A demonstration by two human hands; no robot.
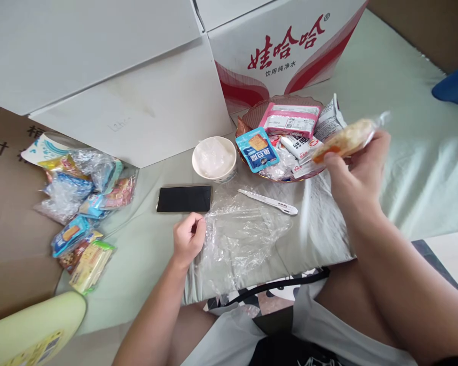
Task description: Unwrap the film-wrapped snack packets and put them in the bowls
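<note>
My right hand (360,175) grips a clear-wrapped snack (345,138), pale with an orange patch, above the right rim of a pinkish glass bowl (253,113). Packaged snacks fill that bowl, among them a blue pouch (257,150) and a pink-and-white packet (291,120). My left hand (189,239) rests as a loose fist on the cloth, with nothing visible in it. It lies at the left edge of a crumpled clear plastic sheet (244,231), just below a black phone (184,199). A white utility knife (269,201) lies on the sheet's upper part.
A paper cup (214,173) with whitish plastic in it stands left of the bowl. Several snack packets (91,264) are piled at the left by a cardboard box (15,213). White cartons (137,117) and a red-printed carton (289,56) line the back. A pale green object (38,330) sits lower left.
</note>
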